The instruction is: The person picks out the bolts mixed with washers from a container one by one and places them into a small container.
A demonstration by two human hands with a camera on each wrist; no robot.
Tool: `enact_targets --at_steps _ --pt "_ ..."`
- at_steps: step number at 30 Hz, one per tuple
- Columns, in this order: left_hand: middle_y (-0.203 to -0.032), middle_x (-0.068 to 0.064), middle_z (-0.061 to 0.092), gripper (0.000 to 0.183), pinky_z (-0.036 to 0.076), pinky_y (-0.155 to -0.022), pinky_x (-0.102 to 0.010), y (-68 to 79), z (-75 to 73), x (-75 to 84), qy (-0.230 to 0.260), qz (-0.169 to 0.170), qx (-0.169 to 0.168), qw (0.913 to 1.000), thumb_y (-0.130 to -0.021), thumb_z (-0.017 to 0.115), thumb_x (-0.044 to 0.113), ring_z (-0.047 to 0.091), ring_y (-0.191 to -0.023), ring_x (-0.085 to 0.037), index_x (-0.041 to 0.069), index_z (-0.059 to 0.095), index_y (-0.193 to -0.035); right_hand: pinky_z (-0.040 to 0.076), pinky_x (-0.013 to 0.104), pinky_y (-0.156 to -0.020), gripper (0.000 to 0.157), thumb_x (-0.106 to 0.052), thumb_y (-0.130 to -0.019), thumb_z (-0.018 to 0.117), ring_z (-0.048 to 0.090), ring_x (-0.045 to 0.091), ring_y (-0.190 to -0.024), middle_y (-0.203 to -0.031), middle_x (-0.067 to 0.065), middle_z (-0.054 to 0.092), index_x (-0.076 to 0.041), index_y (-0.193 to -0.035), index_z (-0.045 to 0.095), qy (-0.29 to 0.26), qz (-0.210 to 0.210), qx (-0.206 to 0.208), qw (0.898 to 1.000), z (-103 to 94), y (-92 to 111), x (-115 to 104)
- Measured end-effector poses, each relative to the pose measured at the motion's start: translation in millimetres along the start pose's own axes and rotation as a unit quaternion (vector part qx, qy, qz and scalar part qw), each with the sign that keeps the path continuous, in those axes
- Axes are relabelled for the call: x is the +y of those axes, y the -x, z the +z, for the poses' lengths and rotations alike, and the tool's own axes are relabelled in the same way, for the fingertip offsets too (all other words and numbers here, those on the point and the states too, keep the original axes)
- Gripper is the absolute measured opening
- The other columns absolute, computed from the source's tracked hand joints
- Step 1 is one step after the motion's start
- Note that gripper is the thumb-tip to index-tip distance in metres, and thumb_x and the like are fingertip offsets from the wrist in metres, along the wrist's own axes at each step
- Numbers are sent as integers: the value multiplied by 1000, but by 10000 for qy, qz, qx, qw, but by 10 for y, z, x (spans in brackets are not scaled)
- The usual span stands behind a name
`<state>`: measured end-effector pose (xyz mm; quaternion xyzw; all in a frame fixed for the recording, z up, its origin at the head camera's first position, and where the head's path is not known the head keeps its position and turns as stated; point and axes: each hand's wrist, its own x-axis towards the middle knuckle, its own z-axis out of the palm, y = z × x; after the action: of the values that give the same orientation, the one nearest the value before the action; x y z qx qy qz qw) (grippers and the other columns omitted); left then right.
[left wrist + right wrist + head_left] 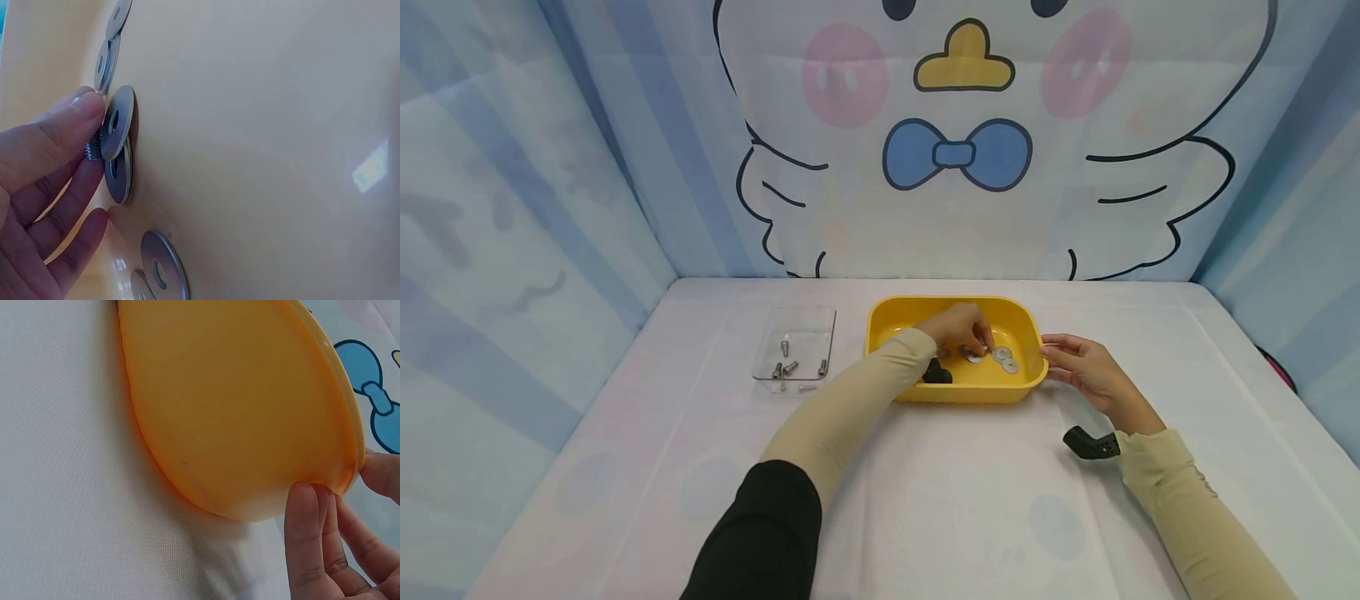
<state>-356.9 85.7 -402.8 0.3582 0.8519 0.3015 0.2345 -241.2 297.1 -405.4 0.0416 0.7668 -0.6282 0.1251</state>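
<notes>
In the yellow tray (pixel 970 393), my left hand (pixel 961 327) reaches down among flat metal washers (pixel 1002 354). The left wrist view shows thumb and fingers pinching a small screw (pixel 93 147), its thread showing below the thumb. A pair of overlapping washers (pixel 119 128) lies right beside the thumb tip; more washers (pixel 164 265) lie apart from the hand. My right hand (pixel 1093 375) holds the tray's right end, one digit at the rim and the other fingers (pixel 302 519) against the outer wall. The inside of the tray is hidden in the right wrist view.
Left of the tray stands a clear plastic container (pixel 801 323) with several screws (pixel 791 367) at it. A white cloth (pixel 970 492) covers the table. A black wrist mount (pixel 1090 443) sticks out below my right hand. Printed curtains (pixel 955 225) close off the back and sides.
</notes>
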Motion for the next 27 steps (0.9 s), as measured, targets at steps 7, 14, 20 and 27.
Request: enact_targets --at_steps 7,14,20,27 --pt "-93 -5 70 10 45 -63 -11 -5 5 -8 -17 11 335 9994 -84 69 9 53 -72 -8 6 73 -92 54 15 -77 56 -30 -91 60 59 -3 -85 -93 -20 59 1 -134 40 -170 -16 2 9999 3 9 -11" --pt "-91 -3 68 7 45 -62 -13 9 11 8 155 -184 513 9984 -84 69 10 53 -73 -9 7 72 -89 55 17 -75 30 -24 -90 63 62 -1 -83 -90 -18 63 -12 -115 53 -539 -82 22 9985 6 11 -18" --pt "-88 -1 65 7 48 -61 -15 -1 5 -24 276 -151 654 9974 -83 71 11 54 -75 -11 10 71 -90 55 17 -75 42 -25 -91 62 62 -1 -83 -90 -18 63 -5 -124 48 -424 -55 45 9991 11 6 -17" --pt "-92 -2 69 9 48 -71 -13 21 -49 -8 -5 129 670 9977 -83 70 10 59 -82 -11 8 71 -93 55 17 -75 32 -24 -90 63 62 -1 -83 -90 -18 64 -11 -118 52 -507 -84 15 9987 -3 -3 -8"
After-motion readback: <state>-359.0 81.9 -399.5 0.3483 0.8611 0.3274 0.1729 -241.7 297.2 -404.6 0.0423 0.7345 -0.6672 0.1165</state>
